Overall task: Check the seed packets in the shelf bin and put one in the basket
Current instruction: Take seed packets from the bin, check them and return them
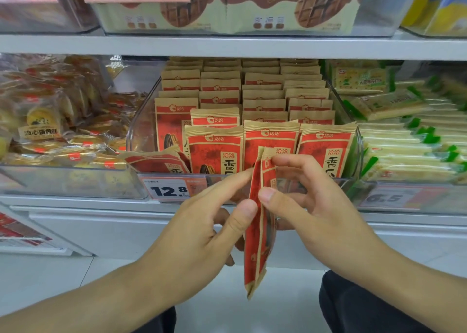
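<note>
I see the shelving (227, 45) filling the whole upper view, its white front edge running across just behind my hands; below that edge there is open floor (227, 315) between my two forearms, the only free room I have. On the middle shelf sit three clear bins side by side: pastries at left (63, 181), the seed bin (131, 133) in the centre, green-and-white cracker packs (409, 140) at right. The seed bin is packed in four columns running back under the shelf above; I count three packets standing full-face in the front row, one more lying tipped over at the front left corner (156, 162), and the ranks behind too many to count surely. Two price tags show, one reading 12.8 (168, 190), the other blurred (386, 197).

In front of the bin, below its lip, I hold what looks like two seed packets (257, 231) edge-on, hanging upright between my hands. My left hand (202, 231) presses thumb and forefinger to their left face; my right hand (316, 206) pinches them from the right, thumb at mid-height, fingers curled over the top edge.
</note>
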`<action>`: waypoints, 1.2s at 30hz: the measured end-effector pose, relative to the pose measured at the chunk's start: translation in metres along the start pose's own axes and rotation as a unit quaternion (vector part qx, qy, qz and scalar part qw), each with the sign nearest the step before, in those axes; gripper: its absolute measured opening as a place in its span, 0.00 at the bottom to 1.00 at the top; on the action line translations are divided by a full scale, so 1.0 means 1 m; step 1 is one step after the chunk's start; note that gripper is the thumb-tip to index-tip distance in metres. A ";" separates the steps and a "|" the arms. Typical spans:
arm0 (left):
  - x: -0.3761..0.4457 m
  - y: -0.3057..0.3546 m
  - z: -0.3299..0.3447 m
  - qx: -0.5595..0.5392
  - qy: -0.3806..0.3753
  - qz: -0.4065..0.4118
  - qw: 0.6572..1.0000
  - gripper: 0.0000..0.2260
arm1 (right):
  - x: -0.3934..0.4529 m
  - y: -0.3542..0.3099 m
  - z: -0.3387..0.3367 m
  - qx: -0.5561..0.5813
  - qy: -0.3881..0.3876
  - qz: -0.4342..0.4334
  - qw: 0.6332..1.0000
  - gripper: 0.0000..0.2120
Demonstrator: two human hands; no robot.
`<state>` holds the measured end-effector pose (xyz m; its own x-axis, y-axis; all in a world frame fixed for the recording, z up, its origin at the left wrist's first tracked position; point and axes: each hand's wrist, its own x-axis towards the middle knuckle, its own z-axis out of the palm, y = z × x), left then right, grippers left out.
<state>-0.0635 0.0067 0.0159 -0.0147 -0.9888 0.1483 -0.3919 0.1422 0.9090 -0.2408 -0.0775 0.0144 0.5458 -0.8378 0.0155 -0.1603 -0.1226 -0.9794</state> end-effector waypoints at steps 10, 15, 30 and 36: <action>-0.001 0.002 0.008 -0.059 0.058 -0.033 0.996 0.16 | 0.001 -0.010 0.008 0.025 -0.010 0.012 1.000 0.20; 0.001 0.000 0.006 -0.081 0.020 -0.036 0.996 0.15 | 0.002 -0.003 0.010 0.041 -0.036 0.017 0.998 0.23; 0.004 -0.002 0.000 -0.128 0.060 -0.001 0.990 0.17 | 0.006 -0.008 -0.013 -0.027 -0.206 0.035 0.978 0.17; 0.008 0.005 -0.002 -0.144 0.187 0.044 0.971 0.16 | 0.002 -0.020 -0.018 -0.074 -0.242 0.063 0.965 0.15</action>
<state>-0.0635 -0.0006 0.0222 0.3195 -0.8946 0.3126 -0.1293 0.2856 0.9496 -0.2513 -0.0868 0.0373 0.8286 -0.5088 -0.2335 -0.3470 -0.1394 -0.9275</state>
